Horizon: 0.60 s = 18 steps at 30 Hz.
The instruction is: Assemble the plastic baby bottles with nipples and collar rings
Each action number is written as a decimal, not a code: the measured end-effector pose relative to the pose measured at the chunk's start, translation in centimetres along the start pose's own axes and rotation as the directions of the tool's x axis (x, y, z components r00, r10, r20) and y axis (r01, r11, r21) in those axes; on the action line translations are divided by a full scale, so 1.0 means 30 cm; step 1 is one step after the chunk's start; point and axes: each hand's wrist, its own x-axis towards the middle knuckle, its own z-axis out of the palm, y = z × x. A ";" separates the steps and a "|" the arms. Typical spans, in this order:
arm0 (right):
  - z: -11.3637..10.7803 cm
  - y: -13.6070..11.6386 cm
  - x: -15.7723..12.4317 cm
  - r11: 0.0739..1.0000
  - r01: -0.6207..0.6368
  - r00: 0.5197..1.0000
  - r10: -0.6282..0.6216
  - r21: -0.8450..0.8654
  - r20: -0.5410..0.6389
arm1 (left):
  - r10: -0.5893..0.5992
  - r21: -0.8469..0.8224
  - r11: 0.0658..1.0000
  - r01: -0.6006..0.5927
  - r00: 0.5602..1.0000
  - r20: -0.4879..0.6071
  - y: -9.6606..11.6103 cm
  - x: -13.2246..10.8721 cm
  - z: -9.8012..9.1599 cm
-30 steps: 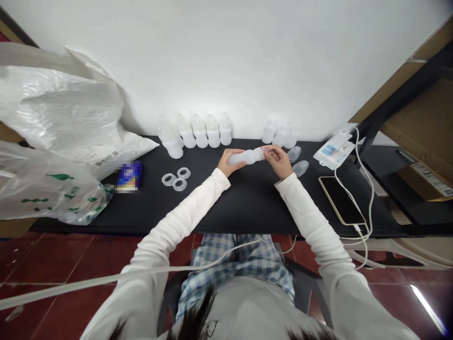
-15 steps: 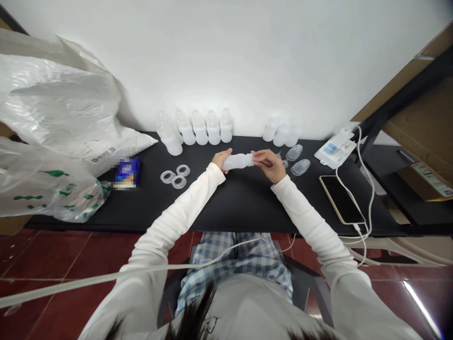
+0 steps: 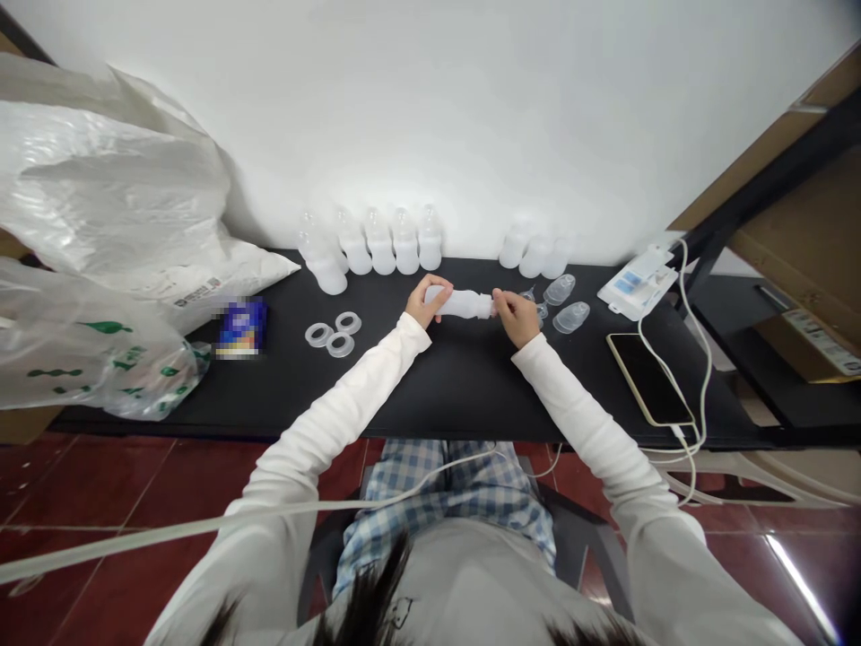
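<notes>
A white bottle [image 3: 464, 303] lies sideways above the black table, its neck pointing right. My left hand [image 3: 428, 301] is wrapped round the bottle's base end. At the neck end, my right hand [image 3: 515, 316] is closed in a pinch, its fingertips at the bottle's mouth; what they hold is too small to make out. Clear domed caps [image 3: 570, 318] lie just right of my right hand, some partly hidden by it. Three white rings [image 3: 340, 344] lie on the table to the left. Several capped bottles [image 3: 406, 247] stand along the wall.
More white bottles [image 3: 536, 256] stand by the wall at right. A phone [image 3: 649, 379] with a cable, and a white box [image 3: 638, 282], lie on the right of the table [image 3: 444, 386]. Plastic bags [image 3: 100, 341] and a blue packet [image 3: 240, 328] are at left.
The bottle has shifted slightly right, and my left thumb now lies over its base end. My right hand's fingers have curled in more, at the bottle's mouth.
</notes>
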 end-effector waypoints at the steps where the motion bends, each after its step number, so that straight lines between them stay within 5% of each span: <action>1: 0.002 0.001 -0.001 0.998 -0.020 0.999 0.021 -0.053 0.029 | 0.035 0.011 0.999 -0.035 0.999 -0.003 0.000 -0.003 0.002; 4: 0.006 0.004 -0.006 0.984 -0.044 0.997 0.054 -0.175 0.056 | 0.059 0.029 0.998 -0.058 0.997 -0.039 -0.002 -0.008 0.007; 9: 0.001 -0.027 -0.022 0.891 0.293 0.950 -0.313 -0.348 -0.001 | -0.099 -0.015 0.995 0.098 0.989 -0.114 -0.020 -0.003 0.016; 13: -0.001 -0.050 -0.036 0.767 0.395 0.912 -0.394 -0.505 0.116 | -0.187 -0.034 0.982 0.185 0.980 -0.070 -0.029 -0.010 0.033; 16: 0.001 -0.039 -0.039 0.758 0.323 0.937 -0.340 -0.566 0.081 | -0.106 0.041 0.993 0.108 0.993 -0.046 -0.026 -0.029 0.043; 18: 0.002 -0.025 -0.037 0.787 0.252 0.960 -0.276 -0.563 0.043 | 0.084 0.161 0.984 -0.081 0.996 -0.012 -0.022 -0.040 0.044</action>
